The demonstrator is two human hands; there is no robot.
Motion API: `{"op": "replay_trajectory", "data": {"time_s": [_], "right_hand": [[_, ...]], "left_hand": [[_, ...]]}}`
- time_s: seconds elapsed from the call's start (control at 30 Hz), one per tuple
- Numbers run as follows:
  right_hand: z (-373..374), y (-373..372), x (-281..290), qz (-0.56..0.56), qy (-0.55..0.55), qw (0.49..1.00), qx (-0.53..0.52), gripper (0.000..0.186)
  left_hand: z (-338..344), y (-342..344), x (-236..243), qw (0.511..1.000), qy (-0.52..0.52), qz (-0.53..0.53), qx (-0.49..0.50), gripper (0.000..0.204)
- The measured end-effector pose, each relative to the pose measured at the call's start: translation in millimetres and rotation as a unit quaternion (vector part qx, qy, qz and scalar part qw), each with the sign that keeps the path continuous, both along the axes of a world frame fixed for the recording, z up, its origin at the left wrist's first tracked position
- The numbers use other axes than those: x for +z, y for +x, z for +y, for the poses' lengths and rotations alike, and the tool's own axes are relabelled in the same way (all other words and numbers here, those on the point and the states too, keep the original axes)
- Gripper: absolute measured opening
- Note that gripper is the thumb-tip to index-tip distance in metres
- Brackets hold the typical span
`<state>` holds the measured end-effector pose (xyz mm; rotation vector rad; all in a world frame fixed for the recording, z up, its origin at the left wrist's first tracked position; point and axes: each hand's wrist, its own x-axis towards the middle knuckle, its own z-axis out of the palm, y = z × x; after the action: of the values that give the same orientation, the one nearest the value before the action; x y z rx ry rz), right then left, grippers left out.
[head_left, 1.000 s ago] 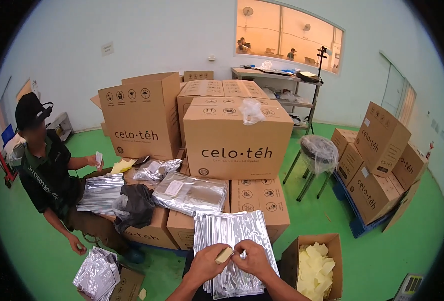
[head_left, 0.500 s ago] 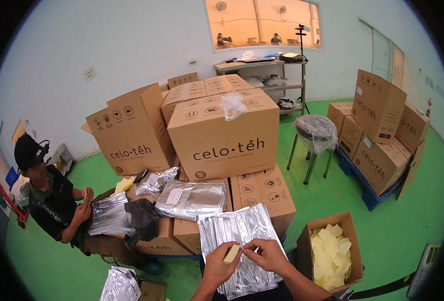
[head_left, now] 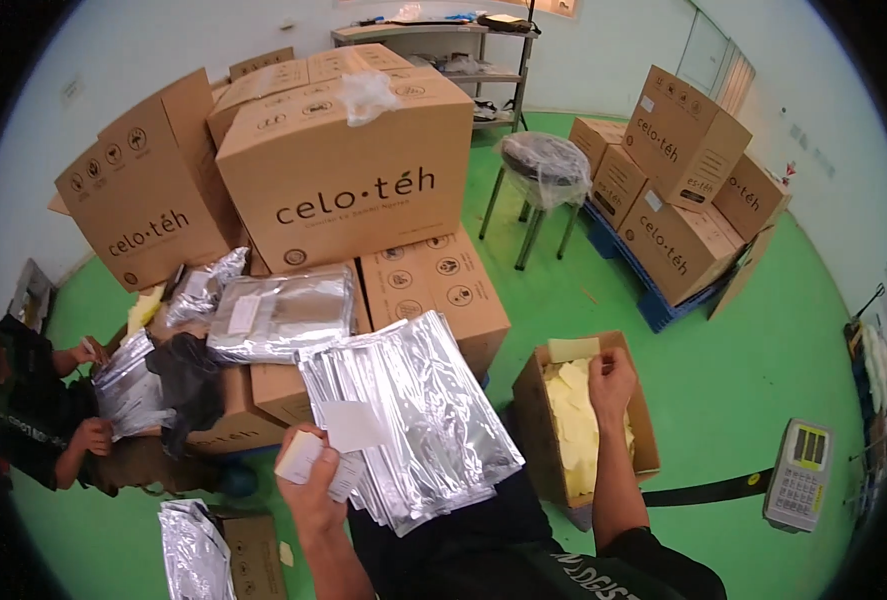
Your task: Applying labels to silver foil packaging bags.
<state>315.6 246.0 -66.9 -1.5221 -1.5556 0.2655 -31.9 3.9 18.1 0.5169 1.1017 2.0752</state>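
My left hand is closed around a small stack of white labels, at the near left edge of a pile of silver foil pouches. A single white square label shows just past the thumb, over the pouches. I cannot tell whether it is stuck down or held. Over an open carton on the right, my right hand has its fingers curled, with a yellow paper slip at the fingertips. Loose yellow slips fill that carton.
Stacked brown cartons stand ahead, with a wrapped silver bundle and a black plastic bag nearby. At left a co-worker's hands handle foil pouches. A wrapped stool, a loaded blue pallet and a grey keypad device are on the right.
My right hand has moved from beside the left hand to over the carton of yellow slips. The view has turned right and down. A white square label now shows by my left hand.
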Motion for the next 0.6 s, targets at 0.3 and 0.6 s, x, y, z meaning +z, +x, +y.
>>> {"op": "replay_trajectory", "data": {"time_s": [0.3,0.6], "right_hand": [[-43,-1,-6,-0.046,-0.116,0.986,0.108,0.027],[-111,-139,65,0.233,-0.366,0.776,0.458,0.021]], "left_hand": [[12,32,8,0.938,-0.142,0.317,0.001,0.021],[21,61,-20,0.814,-0.108,0.571,0.002,0.037]]}}
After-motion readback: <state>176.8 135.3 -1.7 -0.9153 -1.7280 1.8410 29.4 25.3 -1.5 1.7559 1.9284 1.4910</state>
